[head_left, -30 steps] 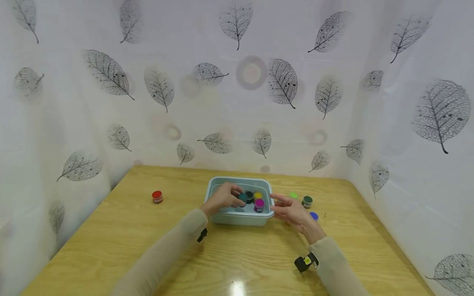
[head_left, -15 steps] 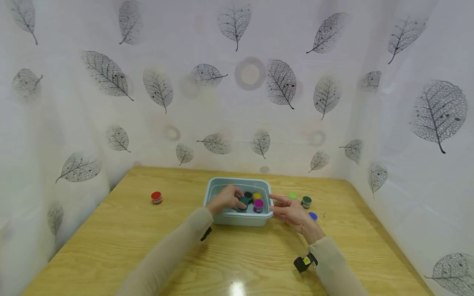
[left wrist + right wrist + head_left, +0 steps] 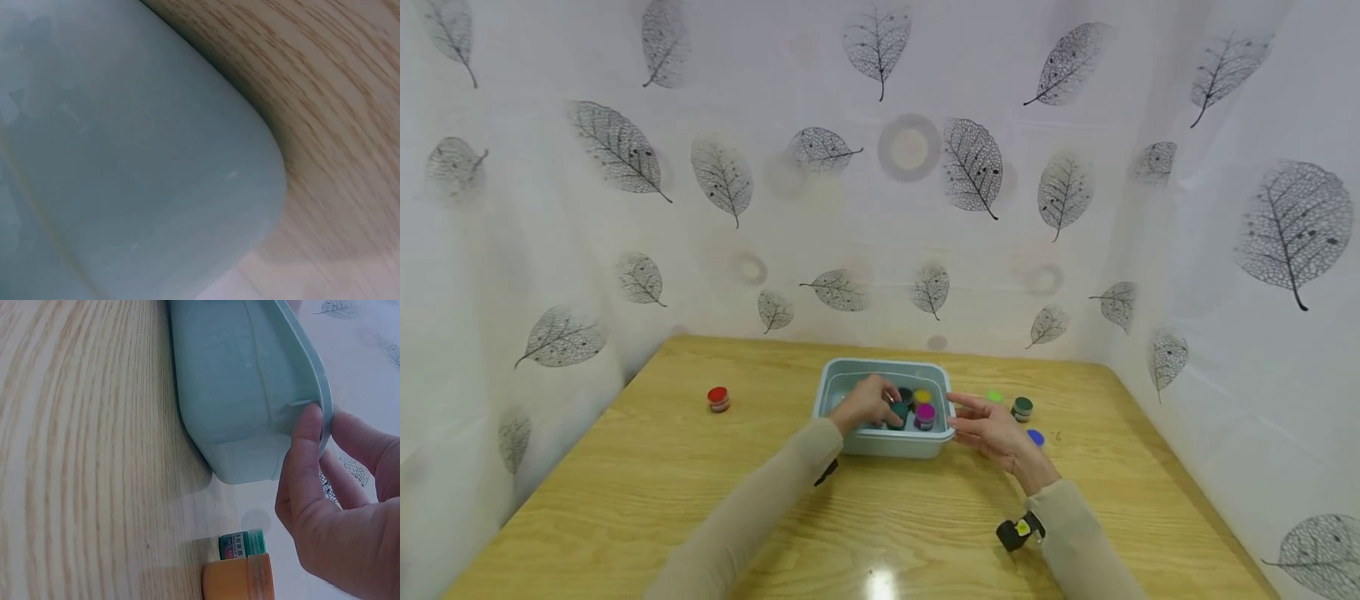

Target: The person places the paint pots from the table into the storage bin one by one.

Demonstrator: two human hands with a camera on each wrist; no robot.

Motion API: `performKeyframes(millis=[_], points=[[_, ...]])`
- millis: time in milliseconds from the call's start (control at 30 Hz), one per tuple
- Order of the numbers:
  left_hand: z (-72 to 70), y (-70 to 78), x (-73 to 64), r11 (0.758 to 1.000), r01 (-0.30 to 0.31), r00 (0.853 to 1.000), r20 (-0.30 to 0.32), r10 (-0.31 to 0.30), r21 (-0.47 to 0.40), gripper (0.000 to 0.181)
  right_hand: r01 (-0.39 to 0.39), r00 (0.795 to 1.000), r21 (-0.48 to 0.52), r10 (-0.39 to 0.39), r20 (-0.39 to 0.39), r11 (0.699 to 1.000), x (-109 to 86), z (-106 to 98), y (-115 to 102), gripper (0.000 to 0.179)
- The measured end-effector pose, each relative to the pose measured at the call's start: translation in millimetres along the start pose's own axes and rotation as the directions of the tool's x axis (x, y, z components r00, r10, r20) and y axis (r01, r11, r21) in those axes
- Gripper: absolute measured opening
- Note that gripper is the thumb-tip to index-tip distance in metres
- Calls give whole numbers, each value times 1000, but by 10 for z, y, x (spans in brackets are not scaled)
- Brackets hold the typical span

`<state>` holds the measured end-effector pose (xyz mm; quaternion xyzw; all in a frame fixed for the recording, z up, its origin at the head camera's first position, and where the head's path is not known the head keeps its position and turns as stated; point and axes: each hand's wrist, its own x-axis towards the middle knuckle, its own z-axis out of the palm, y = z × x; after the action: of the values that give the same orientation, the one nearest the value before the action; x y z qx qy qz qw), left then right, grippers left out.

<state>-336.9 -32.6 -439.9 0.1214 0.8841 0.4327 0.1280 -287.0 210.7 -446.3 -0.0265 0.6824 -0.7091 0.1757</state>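
Note:
A light blue plastic basin [image 3: 887, 448] stands on the wooden table. Inside it, my left hand [image 3: 867, 402] holds a dark teal paint jar [image 3: 898, 414] between thumb and fingers. Close to that jar are a magenta-lidded jar [image 3: 925, 417], a yellow-lidded jar [image 3: 922, 397] and a black-lidded jar [image 3: 906, 396]. My right hand [image 3: 996, 433] pinches the basin's right rim, its fingers on both sides of the edge [image 3: 324, 394] in the right wrist view. The left wrist view shows only the basin's outer wall [image 3: 156, 144] and the table, not the hand.
A red-lidded jar [image 3: 718, 399] stands alone at the left. Right of the basin are a light green lid [image 3: 995, 397], a dark green jar [image 3: 1022, 408] and a blue lid [image 3: 1036, 437]. The right wrist view adds an orange jar [image 3: 228, 579]. A leaf-patterned curtain closes the back.
My left hand has moved a little right and lower inside the basin, carrying the dark teal jar towards the magenta one. The right hand stays on the rim.

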Motion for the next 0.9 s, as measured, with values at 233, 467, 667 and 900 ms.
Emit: performKeyframes(millis=[233, 467, 667, 900], points=[[1, 15, -36, 996, -15, 999, -27, 17, 86, 37, 5, 1000, 5, -5, 5, 1000, 1, -6, -2, 59], [3, 16, -48, 992, 19, 999, -46, -13, 125, 37, 8, 1000, 5, -8, 17, 1000, -3, -3, 6, 60], [2, 11, -27, 990, 20, 998, -54, -12, 141, 34, 8, 1000, 10, -8, 17, 1000, -2, 2, -1, 59], [-2, -17, -8, 995, 10, 999, -38, -6, 103, 34, 9, 1000, -8, -9, 13, 1000, -4, -3, 2, 59]])
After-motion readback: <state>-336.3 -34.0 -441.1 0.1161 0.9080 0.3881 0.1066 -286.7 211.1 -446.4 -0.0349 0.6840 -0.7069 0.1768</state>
